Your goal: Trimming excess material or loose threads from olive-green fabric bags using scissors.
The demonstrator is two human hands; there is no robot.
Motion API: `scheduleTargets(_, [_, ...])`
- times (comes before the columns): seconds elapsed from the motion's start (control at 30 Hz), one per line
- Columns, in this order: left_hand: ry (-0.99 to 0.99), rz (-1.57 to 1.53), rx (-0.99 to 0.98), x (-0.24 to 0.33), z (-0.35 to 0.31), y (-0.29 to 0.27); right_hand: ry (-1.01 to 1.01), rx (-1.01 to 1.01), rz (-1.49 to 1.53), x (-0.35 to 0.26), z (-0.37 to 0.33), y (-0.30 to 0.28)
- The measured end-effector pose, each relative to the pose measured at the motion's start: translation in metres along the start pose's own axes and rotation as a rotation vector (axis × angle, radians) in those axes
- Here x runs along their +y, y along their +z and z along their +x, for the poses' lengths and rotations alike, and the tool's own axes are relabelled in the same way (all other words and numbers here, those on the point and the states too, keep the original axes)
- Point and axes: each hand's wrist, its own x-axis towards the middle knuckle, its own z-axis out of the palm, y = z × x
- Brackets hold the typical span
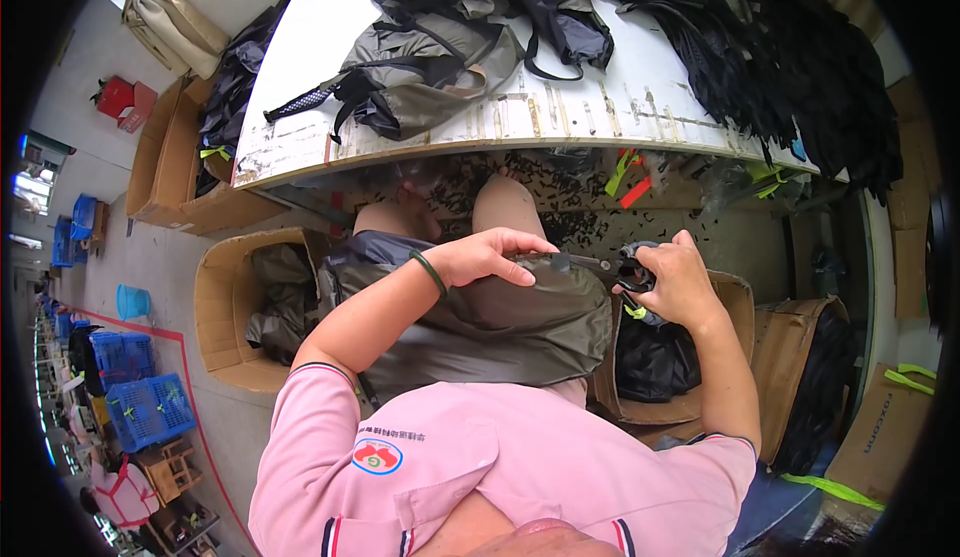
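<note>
In the head view, a dark olive-grey cloth (pixel 480 322) lies across the person's lap, its long side running left to right. Its far edge sits over the knees, short of the near edge of the white tabletop (pixel 300 67); its right edge reaches toward the open cardboard box (pixel 737 307) by the right arm.

The relation that seems to count most is along that far edge. The left hand (pixel 490 259) rests over it, palm down, fingers pointing right; the thumb looks parted from the forefinger, and whether cloth is nipped beneath them cannot be told. Just beyond these fingertips is a small dark tab (pixel 562 261). From the right comes a pair of scissors (pixel 605 265), its long axis nearly in line with the cloth's far edge and its tips turned left, toward the tab and the left hand. The right hand (pixel 675 282) has its fingers curled round the dark handles. The tips end at or just beside the tab; contact cannot be made out, nor how far the blades are parted.

The left hand is therefore nearer to the tab, while the right hand stands off by the length of the blades, near the cloth's far right corner.
</note>
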Motion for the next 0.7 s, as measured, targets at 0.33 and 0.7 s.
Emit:
scheduleTargets(0.33, [0.018,0.03,-0.029,0.009,0.001,0.007,0.093,0.01,0.196,0.004,0.001,-0.001])
scheduleTargets(0.7, [0.43,1.377,0.354,0.04,-0.022,0.005,0.206,-0.086,0.688,0.004,0.026,0.028])
